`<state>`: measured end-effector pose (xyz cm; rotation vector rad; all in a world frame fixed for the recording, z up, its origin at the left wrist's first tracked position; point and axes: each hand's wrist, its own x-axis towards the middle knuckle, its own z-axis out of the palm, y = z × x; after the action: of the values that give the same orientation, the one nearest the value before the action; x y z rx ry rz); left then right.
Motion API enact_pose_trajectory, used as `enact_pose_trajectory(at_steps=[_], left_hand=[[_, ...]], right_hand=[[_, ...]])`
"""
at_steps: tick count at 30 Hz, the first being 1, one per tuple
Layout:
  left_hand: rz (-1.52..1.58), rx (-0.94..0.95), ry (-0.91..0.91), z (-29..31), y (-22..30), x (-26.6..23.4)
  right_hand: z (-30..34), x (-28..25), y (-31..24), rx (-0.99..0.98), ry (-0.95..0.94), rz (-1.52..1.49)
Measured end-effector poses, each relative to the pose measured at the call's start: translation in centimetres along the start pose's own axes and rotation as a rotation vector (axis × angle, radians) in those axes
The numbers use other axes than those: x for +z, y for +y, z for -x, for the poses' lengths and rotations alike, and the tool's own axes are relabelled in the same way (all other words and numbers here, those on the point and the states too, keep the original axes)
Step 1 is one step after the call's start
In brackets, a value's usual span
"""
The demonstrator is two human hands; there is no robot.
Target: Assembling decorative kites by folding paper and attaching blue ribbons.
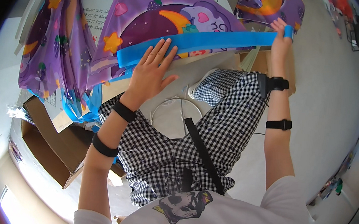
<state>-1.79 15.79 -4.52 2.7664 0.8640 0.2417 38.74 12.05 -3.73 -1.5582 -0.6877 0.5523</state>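
A wide blue strap (pixel 222 42) stretches across the front of a purple printed bag panel (pixel 136 24) with a moon, stars and a cartoon figure. My left hand (pixel 148 73) lies with its fingers stretched out over the strap near its left end, thumb apart. At the strap's right end my right hand (pixel 280 41) is raised, with the strap pinched by the thumb side and its other fingers pointing up. The strap looks flat and taut between the two hands. Where it joins the panel cannot be made out.
More purple printed fabric (pixel 57 42) hangs at the left, with blue straps (pixel 72 107) below. Another purple piece (pixel 271 6) lies at the far right. An open cardboard box (pixel 51 142) stands lower left. My legs in checked trousers (pixel 227 117) are under the work; a white cable (pixel 178 101) coils between them.
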Motion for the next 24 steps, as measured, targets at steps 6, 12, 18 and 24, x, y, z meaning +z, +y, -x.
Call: enact_pose_trajectory(at_steps=[6, 12, 18, 24], left_hand=[[-0.005, 0.016, 0.001, 0.0, -0.1, 0.1], [0.014, 0.018, -0.001, 0.1, -0.1, 0.0], [0.041, 0.026, 0.028, 0.0, -0.1, 0.3], [0.065, 0.011, 0.032, 0.0, -0.4, 0.5]], right_hand=[[5.7, 6.8, -0.3, -0.961, -0.430, 1.066], [7.4, 8.2, 0.9, -0.822, -0.615, 0.983], [7.2, 8.0, 0.8, -0.776, -0.650, 0.889], [7.5, 9.0, 1.2, -0.708, -0.549, 0.844]])
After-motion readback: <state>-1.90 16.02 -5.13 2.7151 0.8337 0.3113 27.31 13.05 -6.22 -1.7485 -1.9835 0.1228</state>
